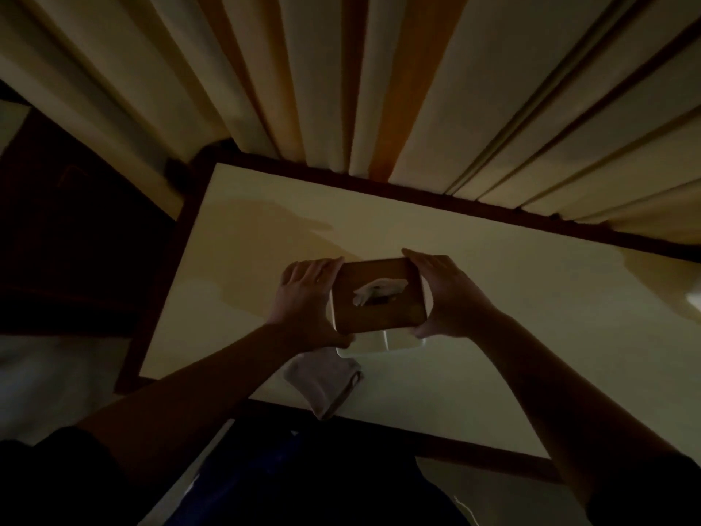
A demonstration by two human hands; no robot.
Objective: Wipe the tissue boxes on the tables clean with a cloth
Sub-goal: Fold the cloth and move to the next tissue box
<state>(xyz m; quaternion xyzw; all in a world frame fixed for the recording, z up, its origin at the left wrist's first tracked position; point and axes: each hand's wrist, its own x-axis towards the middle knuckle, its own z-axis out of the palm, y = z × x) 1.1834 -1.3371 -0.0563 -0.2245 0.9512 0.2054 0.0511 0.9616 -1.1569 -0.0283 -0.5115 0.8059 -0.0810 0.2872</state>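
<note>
Cloth (324,381) on table (531,298); left hand (303,294), right hand (444,294) grip tissue box (379,298) sides.

The tissue box (379,296) is brown-topped with pale sides and rounded corners, a white tissue sticking up from its slot. A pale cloth (324,381), loosely folded, lies flat just nearer the camera than the box, left of its near corner.
</note>
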